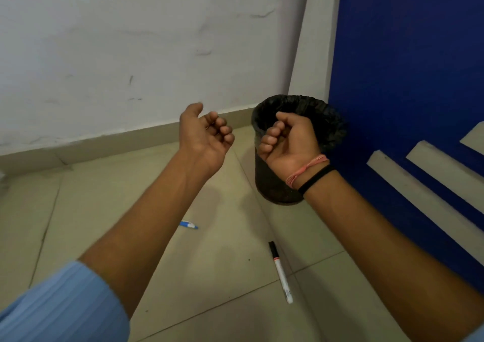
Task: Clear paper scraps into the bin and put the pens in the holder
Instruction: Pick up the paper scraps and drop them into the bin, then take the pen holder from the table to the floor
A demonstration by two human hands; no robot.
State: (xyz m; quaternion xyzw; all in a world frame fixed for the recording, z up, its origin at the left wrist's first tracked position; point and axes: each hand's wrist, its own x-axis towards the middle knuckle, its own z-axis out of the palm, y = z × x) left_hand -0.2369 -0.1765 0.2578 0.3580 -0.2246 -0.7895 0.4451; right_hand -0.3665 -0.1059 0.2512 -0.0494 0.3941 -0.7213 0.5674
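Note:
A black bin (328,124) lined with a black bag stands on the floor in the corner, beside the blue wall. My right hand (289,140) hovers in front of its rim, palm up, with the fingers curled into a loose fist and nothing visible in them. My left hand (207,137) is raised to the left of the bin, palm up, fingers half curled, thumb spread, and it is empty. On the floor below lie a blue and white pen (190,225), partly hidden by my left forearm, and a white marker with a black cap (280,272). No paper scraps or pen holder are in view.
A white wall (131,53) with a beige skirting runs along the back. On the right is a blue wall (406,66) with pale raised strips. The floor is beige tile (222,289).

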